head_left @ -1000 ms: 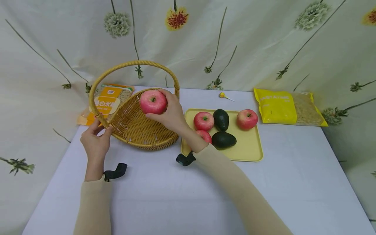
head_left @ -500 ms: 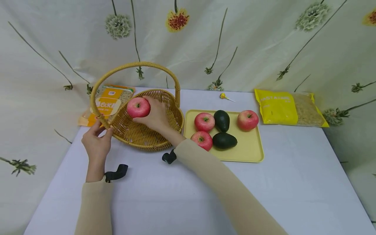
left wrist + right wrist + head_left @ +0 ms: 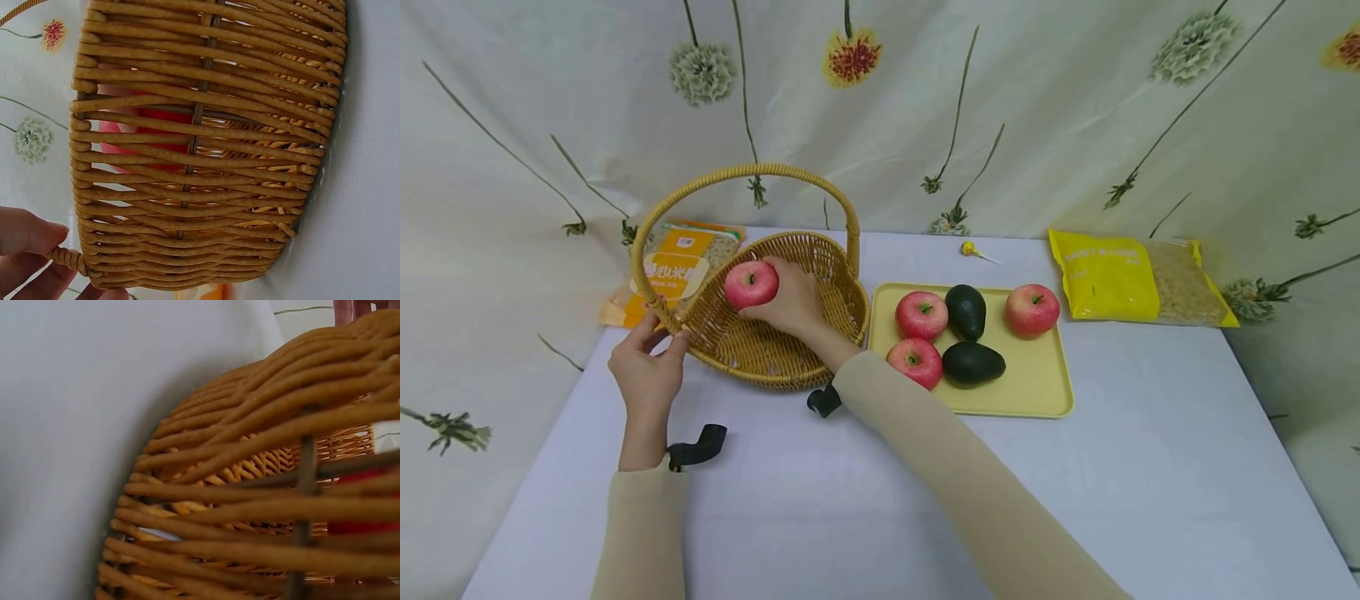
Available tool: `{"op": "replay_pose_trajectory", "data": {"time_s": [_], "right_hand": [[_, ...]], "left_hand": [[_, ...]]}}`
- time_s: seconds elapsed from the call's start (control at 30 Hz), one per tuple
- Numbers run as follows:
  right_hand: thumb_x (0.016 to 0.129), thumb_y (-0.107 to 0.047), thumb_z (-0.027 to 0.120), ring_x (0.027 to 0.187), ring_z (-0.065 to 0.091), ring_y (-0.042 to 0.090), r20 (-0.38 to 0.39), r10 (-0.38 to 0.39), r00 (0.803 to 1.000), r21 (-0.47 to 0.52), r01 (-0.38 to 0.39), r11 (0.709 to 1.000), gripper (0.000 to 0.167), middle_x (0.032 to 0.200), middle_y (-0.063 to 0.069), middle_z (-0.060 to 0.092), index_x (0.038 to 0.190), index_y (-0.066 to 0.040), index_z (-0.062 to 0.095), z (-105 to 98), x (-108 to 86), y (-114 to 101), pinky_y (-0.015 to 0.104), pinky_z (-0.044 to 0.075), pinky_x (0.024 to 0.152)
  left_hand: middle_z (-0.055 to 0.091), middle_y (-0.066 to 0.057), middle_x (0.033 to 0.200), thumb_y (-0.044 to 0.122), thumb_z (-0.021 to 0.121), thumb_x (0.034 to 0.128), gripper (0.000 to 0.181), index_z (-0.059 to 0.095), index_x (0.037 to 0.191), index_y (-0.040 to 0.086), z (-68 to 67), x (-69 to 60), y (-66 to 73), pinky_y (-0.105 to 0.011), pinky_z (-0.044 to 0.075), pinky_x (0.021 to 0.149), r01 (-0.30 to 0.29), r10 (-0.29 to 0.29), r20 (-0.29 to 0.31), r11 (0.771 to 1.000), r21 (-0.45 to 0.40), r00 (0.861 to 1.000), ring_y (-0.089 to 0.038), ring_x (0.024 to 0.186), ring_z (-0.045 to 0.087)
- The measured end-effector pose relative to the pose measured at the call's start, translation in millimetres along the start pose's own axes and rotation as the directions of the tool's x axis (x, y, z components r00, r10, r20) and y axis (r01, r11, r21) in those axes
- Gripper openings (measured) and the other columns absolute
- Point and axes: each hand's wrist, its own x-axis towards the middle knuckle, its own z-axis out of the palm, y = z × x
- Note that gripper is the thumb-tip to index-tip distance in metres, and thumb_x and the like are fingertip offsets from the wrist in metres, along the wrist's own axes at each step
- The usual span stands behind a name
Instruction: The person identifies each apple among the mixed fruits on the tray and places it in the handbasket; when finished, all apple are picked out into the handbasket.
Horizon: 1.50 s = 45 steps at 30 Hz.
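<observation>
A wicker basket [image 3: 760,350] with a tall arched handle stands at the left back of the table. My left hand [image 3: 649,367] pinches the foot of that handle on its left side; the left wrist view shows thumb and fingers around the wrapped handle [image 3: 67,257]. Inside the basket, toward its left part, my right hand [image 3: 793,298] grips a red apple [image 3: 750,284] from the right. Through the weave the apple [image 3: 150,134] shows red in the left wrist view. Whether it touches the basket's bottom cannot be told.
Right of the basket lies a yellow tray [image 3: 1037,392] with several apples and two avocados [image 3: 973,362]. An orange food bag [image 3: 681,262] leans behind the basket. A lollipop [image 3: 970,248] and a yellow pasta bag [image 3: 1112,275] lie along the back edge.
My right hand has carried the apple leftward and down into the basket, slowing over the last half second. The left hand has kept its hold on the handle.
</observation>
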Motion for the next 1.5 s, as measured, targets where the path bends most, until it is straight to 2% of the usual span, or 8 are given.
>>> {"op": "replay_pose_trajectory", "data": {"time_s": [0.17, 0.33, 0.47, 0.67, 0.87, 1.37, 1.5], "right_hand": [[0.072, -0.04, 0.085, 0.13, 0.048, 0.015, 0.025, 0.0, 1.0, 0.005, 0.0, 1.0, 0.083, 0.139, -0.003, 0.054, 0.142, -0.02, 0.045, 2.5, 1.2, 3.0, 0.035, 0.029, 0.118], [0.074, -0.042, 0.084, 0.125, 0.05, 0.014, 0.058, -0.017, 0.998, -0.04, 0.019, 0.999, 0.081, 0.137, -0.004, 0.056, 0.141, -0.019, 0.047, 4.5, 1.4, 5.9, 0.03, 0.036, 0.109], [0.078, -0.042, 0.081, 0.122, 0.052, 0.014, 0.072, -0.018, 0.997, -0.061, 0.023, 0.998, 0.071, 0.133, -0.003, 0.059, 0.137, -0.018, 0.051, 6.6, 1.9, 7.0, 0.028, 0.041, 0.104], [0.084, -0.039, 0.076, 0.125, 0.051, 0.017, 0.09, 0.051, 0.995, -0.017, -0.05, 0.999, 0.066, 0.136, 0.0, 0.056, 0.14, -0.015, 0.049, 8.7, 1.8, 5.1, 0.027, 0.047, 0.102], [0.087, -0.035, 0.073, 0.129, 0.049, 0.017, 0.101, 0.117, 0.988, 0.021, -0.119, 0.993, 0.064, 0.139, 0.002, 0.055, 0.142, -0.013, 0.047, 8.7, 2.7, 3.3, 0.025, 0.047, 0.103], [0.089, -0.032, 0.072, 0.132, 0.046, 0.018, 0.1, 0.099, 0.99, 0.03, -0.102, 0.994, 0.066, 0.143, 0.002, 0.052, 0.145, -0.013, 0.043, 7.2, 1.5, 4.0, 0.029, 0.046, 0.107], [0.089, -0.032, 0.071, 0.135, 0.045, 0.021, 0.072, 0.094, 0.993, 0.091, -0.1, 0.991, 0.069, 0.145, 0.006, 0.05, 0.147, -0.011, 0.041, 3.1, -0.9, 5.6, 0.032, 0.045, 0.108]], "left_hand": [[0.052, 0.0, 0.146, 0.019, 0.061, 0.0954, 0.054, 0.043, 0.145, 0.031, 0.7, -0.5, -1.5, -0.032, 0.052, 0.099, 0.002, -0.002, -0.002, 1.0, 0.002, 1.0, -0.021, 0.129, 0.053], [0.053, -0.002, 0.145, 0.02, 0.061, 0.0952, 0.054, 0.043, 0.146, 0.029, 1.3, -0.7, -1.8, -0.031, 0.052, 0.099, 0.007, -0.007, -0.003, 1.0, 0.001, 1.0, -0.021, 0.129, 0.053], [0.055, -0.003, 0.142, 0.019, 0.062, 0.0948, 0.054, 0.044, 0.145, 0.028, 0.8, -2.0, -1.7, -0.031, 0.052, 0.099, -0.004, 0.004, -0.01, 1.0, 0.004, 1.0, -0.021, 0.127, 0.054], [0.056, -0.004, 0.141, 0.018, 0.062, 0.0946, 0.055, 0.044, 0.145, 0.028, 0.8, -3.4, -1.8, -0.028, 0.052, 0.098, -0.007, 0.007, -0.017, 1.0, -0.001, 1.0, -0.021, 0.126, 0.055], [0.056, -0.003, 0.142, 0.02, 0.062, 0.095, 0.053, 0.044, 0.145, 0.029, 1.5, -3.2, -1.2, -0.03, 0.052, 0.099, -0.015, 0.015, -0.02, 1.0, -0.003, 1.0, -0.021, 0.127, 0.055], [0.053, -0.003, 0.144, 0.02, 0.061, 0.0957, 0.055, 0.041, 0.145, 0.034, 2.2, -0.5, 0.6, -0.028, 0.051, 0.101, 0.033, -0.033, -0.01, 0.999, -0.013, 0.999, -0.02, 0.13, 0.052], [0.054, -0.002, 0.143, 0.02, 0.061, 0.0956, 0.054, 0.042, 0.145, 0.034, 1.8, -0.8, 0.4, -0.029, 0.051, 0.101, 0.026, -0.026, -0.013, 1.0, -0.011, 1.0, -0.02, 0.129, 0.053]]}}
